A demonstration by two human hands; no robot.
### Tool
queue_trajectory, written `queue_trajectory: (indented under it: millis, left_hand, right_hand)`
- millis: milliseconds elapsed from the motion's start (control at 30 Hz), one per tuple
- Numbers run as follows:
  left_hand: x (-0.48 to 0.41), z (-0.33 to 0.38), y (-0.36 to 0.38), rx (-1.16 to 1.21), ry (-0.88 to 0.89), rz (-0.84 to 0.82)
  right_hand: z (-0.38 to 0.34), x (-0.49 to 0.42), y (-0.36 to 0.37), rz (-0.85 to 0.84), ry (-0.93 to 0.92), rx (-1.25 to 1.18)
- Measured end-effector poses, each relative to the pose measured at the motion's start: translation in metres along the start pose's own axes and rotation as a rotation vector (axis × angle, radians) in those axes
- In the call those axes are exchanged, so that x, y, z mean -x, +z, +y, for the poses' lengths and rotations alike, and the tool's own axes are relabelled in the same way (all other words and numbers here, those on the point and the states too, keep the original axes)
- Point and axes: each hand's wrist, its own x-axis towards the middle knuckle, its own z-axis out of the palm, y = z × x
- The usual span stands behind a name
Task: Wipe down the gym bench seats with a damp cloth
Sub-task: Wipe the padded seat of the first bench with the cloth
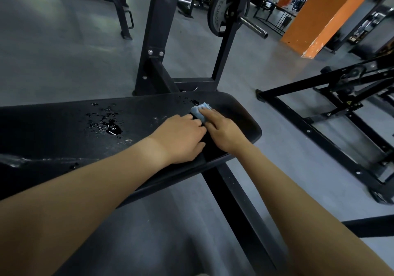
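Note:
A black padded bench seat [64, 122] runs across the view, with water drops and a small puddle [110, 126] on its left half. A small blue cloth [199, 108] lies near the seat's right end. My left hand [181, 137] rests on the seat with its fingers curled at the cloth's near edge, gripping it. My right hand [221, 133] is beside it on the right, its straight fingers pressing down on top of the cloth. Most of the cloth is hidden under the two hands.
The bench's black upright frame [155, 41] stands just behind the seat, with a weight plate [217, 13] and a bar stub on it. Another black machine frame [319, 116] sits on the grey floor to the right. An orange pillar [324, 20] is far right.

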Motion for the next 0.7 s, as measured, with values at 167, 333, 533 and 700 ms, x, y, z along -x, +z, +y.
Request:
queue_trajectory:
  millis: [167,333,533,700]
  left_hand:
    - [-0.003,0.019,0.002,-0.101,-0.066,-0.022]
    - [0.002,0.019,0.002,-0.119,-0.072,-0.033]
    - [0.005,0.026,0.005,-0.110,-0.119,-0.044]
    - [0.008,0.031,0.005,-0.107,-0.145,-0.045]
  right_hand:
    - [0.035,0.016,-0.014,0.201,0.319,0.002]
    - [0.056,0.031,-0.016,0.243,0.484,0.033]
    - [0.013,0.060,-0.002,0.126,0.190,0.000]
    - [0.011,0.080,-0.003,0.063,0.043,-0.092]
